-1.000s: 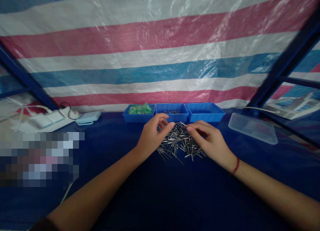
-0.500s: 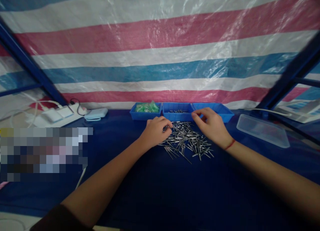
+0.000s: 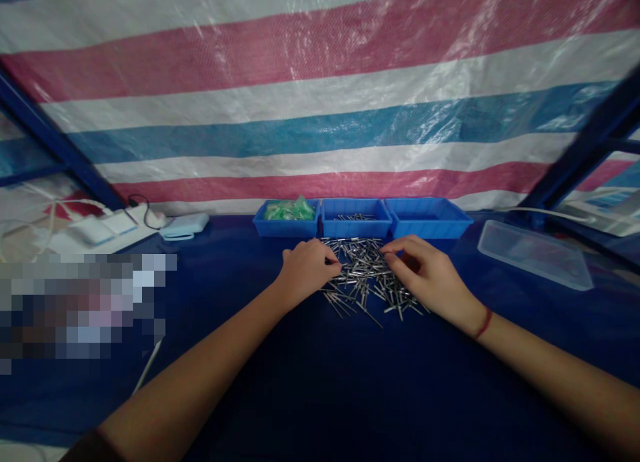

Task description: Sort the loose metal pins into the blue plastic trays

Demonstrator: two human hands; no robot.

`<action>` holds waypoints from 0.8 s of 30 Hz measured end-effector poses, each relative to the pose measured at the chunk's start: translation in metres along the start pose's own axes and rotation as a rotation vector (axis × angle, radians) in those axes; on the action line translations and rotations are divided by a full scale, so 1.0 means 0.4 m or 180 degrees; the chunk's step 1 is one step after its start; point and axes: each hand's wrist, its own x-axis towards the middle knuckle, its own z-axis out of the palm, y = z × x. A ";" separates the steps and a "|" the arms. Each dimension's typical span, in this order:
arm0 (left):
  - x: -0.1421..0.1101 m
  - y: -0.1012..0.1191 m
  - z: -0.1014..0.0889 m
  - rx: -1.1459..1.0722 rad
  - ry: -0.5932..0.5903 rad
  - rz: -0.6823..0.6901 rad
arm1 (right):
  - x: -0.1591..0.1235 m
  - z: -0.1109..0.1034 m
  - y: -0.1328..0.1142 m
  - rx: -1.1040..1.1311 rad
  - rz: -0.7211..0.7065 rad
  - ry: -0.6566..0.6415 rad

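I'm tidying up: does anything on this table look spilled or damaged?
Slim silvery metal pins lie heaped on the dark blue tabletop, spill-like because they're criss-crossed outside three blue plastic bins. No damage stands out.

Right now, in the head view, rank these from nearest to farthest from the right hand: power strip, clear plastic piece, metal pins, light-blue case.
From the right hand:
1. Metal pins, at its fingertips
2. Clear plastic piece, to its right
3. Light-blue case, far left
4. Power strip, farther left
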 end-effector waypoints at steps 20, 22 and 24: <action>-0.015 0.026 0.007 0.0469 0.0092 0.0242 | -0.018 0.009 -0.029 0.0151 -0.0087 -0.0194; -0.019 0.029 0.015 0.0549 0.0173 0.0287 | -0.018 0.010 -0.029 0.0138 -0.0094 -0.0202; -0.021 0.028 0.023 0.0587 0.0239 0.0300 | -0.018 0.010 -0.028 0.0129 -0.0109 -0.0194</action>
